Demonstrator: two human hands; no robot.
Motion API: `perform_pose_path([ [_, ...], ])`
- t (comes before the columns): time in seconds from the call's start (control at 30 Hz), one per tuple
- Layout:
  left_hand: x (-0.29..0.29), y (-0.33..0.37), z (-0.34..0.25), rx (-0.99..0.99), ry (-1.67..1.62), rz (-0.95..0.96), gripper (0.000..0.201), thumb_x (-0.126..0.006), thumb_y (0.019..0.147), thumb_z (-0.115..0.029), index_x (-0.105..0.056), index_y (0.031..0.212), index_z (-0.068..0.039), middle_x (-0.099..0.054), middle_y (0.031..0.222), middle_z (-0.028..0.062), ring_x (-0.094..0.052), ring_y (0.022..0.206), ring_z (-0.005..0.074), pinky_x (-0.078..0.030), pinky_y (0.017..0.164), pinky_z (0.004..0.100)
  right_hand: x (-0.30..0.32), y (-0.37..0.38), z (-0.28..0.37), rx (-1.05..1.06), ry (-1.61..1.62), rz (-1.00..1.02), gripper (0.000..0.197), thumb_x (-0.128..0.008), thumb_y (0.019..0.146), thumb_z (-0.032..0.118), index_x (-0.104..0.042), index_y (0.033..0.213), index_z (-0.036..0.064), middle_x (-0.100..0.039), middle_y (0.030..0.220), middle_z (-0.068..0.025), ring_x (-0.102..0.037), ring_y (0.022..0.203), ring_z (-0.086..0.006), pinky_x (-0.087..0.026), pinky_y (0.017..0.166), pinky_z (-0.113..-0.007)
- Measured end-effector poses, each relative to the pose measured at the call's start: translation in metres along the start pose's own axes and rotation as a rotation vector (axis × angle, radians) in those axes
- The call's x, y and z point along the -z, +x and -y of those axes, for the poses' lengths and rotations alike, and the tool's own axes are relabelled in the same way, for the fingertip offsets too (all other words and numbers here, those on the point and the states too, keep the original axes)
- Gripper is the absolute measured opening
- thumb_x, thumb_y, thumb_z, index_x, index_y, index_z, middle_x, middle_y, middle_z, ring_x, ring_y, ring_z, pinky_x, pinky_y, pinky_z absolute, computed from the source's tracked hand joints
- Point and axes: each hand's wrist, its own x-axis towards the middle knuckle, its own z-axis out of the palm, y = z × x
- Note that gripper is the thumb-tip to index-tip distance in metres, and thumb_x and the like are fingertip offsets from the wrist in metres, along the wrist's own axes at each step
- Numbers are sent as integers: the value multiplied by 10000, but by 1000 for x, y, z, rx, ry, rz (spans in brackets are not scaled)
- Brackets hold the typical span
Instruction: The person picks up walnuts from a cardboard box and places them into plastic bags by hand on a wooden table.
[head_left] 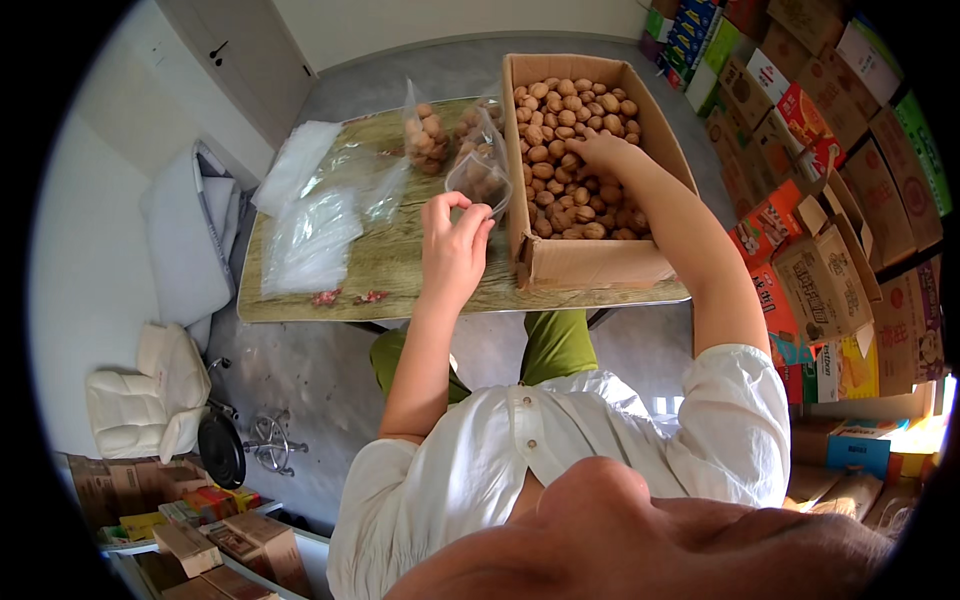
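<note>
Two hands are at work over a wooden surface (400, 265), which I take first as the largest item in view. It carries an open cardboard box (590, 262) at its right end, the box's near wall standing at the surface's front edge. Walnuts (560, 150) fill the box floor in a loose layer. Left of the box lies a heap of empty clear bags (315, 225), spread across the left half of the surface. Behind the heap, toward the far edge, stand two filled bags of walnuts (428, 135), just beside each other.

I note the open clear bag (480, 175) standing against the box's left wall, partly filled with nuts. My left hand (452, 245) pinches the rim of this bag between thumb and fingertips, the fingers drawn together at the near edge of the opening. My right hand (598, 152) is inside the box, palm down, fingers curled over the walnuts; I cannot tell whether it grips any.

Two small reddish scraps (345, 297) lie near the front edge of the surface.
</note>
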Motion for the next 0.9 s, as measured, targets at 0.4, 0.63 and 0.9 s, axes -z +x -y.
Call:
perform_pose_path([
  [0.4,0,1,1,-32,6,-26,143,-696,810,-23,-654,942,-59,-506,1000,110,-497,963,322,-446,814,424,25,-13,-9,101,451,137,363,-659,816,38,-646,1175,90,-599,1084,-102,-638,900,-222,-581,614,-333],
  [0.63,-2,0,2,-25,16,-27,149,-699,805,-22,-655,941,-63,-507,1005,105,-498,974,321,-449,823,426,35,-17,8,89,402,169,397,-633,831,32,-636,1223,100,-658,1046,-103,-649,846,-206,-553,589,-326],
  [0.9,6,1,5,-11,27,-36,163,-705,795,-21,-651,941,-68,-503,1008,106,-497,978,320,-453,816,423,88,-41,47,498,1020,-432,164,-606,889,57,-643,1048,46,-662,943,-56,-625,723,-114,-536,620,-256],
])
